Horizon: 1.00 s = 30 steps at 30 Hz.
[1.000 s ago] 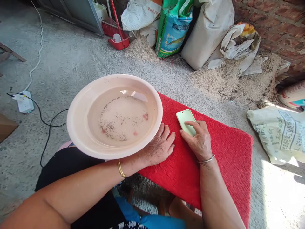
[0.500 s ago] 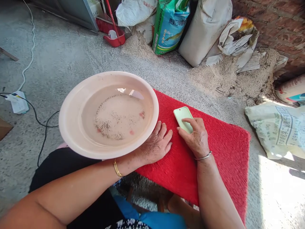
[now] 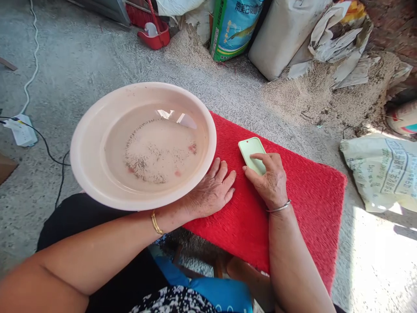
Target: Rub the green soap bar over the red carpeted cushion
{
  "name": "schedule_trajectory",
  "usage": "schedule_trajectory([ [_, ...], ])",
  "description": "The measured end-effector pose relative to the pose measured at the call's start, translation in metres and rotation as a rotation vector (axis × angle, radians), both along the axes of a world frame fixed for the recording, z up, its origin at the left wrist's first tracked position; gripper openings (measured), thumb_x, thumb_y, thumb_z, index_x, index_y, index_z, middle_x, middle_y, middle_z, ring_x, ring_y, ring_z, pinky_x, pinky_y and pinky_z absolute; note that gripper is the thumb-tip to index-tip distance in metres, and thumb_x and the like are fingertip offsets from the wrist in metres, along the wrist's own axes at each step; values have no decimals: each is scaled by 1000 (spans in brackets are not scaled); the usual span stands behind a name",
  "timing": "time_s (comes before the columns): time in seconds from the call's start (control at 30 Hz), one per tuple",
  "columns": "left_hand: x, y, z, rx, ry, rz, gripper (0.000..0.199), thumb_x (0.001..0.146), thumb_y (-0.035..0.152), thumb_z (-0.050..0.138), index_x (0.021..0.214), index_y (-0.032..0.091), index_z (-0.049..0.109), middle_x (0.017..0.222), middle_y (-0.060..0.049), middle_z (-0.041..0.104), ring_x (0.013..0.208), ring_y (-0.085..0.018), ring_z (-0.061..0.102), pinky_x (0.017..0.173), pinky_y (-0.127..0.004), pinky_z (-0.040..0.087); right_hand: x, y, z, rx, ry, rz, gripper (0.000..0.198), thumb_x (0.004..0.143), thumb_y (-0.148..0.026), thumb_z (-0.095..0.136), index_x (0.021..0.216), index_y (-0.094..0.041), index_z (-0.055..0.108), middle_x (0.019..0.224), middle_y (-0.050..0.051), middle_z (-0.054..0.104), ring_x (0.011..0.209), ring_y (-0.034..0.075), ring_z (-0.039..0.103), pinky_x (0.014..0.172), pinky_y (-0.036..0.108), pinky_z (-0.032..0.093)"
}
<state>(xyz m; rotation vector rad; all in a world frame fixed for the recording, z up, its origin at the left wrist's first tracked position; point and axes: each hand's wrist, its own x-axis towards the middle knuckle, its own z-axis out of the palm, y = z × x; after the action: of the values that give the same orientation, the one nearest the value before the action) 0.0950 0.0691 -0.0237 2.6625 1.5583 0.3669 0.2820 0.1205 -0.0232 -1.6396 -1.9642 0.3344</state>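
Observation:
My left hand [image 3: 213,189] lies palm down with fingers spread on a red plush cover [image 3: 302,208], beside the rim of a pale pink basin [image 3: 87,143]. The basin overlaps my forearm near a gold bracelet and holds clear water with dark specks and a few reddish bits. To the right, a pale green, flat, phone-shaped object [image 3: 249,148] with a small hole at its top end lies on the red cover. My right hand [image 3: 270,178] is on its lower end, thumb along the left edge and index finger bent over its face. The other fingers are mostly hidden.
Beyond the basin are a red dustpan [image 3: 156,37], a green and blue bag [image 3: 236,30] and a white sack [image 3: 283,39] with spilled grain. A printed sack [image 3: 384,174] lies at right. A white power strip [image 3: 24,130] with cables sits on the floor at left.
The view has shifted slightly, so the basin sits a little higher and farther left. Both hands keep their places on the red cover and the green object.

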Motion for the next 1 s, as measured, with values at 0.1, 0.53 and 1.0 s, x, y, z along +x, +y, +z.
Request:
schedule_trajectory([
  [0.1, 0, 0, 0, -8, -6, 10, 43, 88, 35, 55, 127, 15, 57, 134, -19, 51, 129, -37, 43, 106, -59, 31, -1, 1, 0, -7, 10, -4, 28, 76, -44, 64, 98, -27, 65, 96, 5, 55, 91, 23, 56, 78, 37, 48],
  [0.53, 0, 0, -1, 15, -22, 5, 43, 89, 36, 54, 126, 14, 57, 132, -20, 52, 128, -37, 44, 103, -55, 36, 6, 0, 4, 22, 12, 115, 27, 74, -36, 65, 99, -26, 65, 99, 5, 53, 90, 21, 57, 78, 36, 49],
  [1.0, 0, -1, -1, 38, 4, -1, 42, 90, 35, 51, 125, 13, 56, 133, -21, 51, 128, -37, 44, 101, -53, 38, 9, -1, -3, 50, -22, -83, 31, 74, -44, 66, 100, -26, 68, 99, 6, 55, 91, 23, 57, 77, 38, 49],
])
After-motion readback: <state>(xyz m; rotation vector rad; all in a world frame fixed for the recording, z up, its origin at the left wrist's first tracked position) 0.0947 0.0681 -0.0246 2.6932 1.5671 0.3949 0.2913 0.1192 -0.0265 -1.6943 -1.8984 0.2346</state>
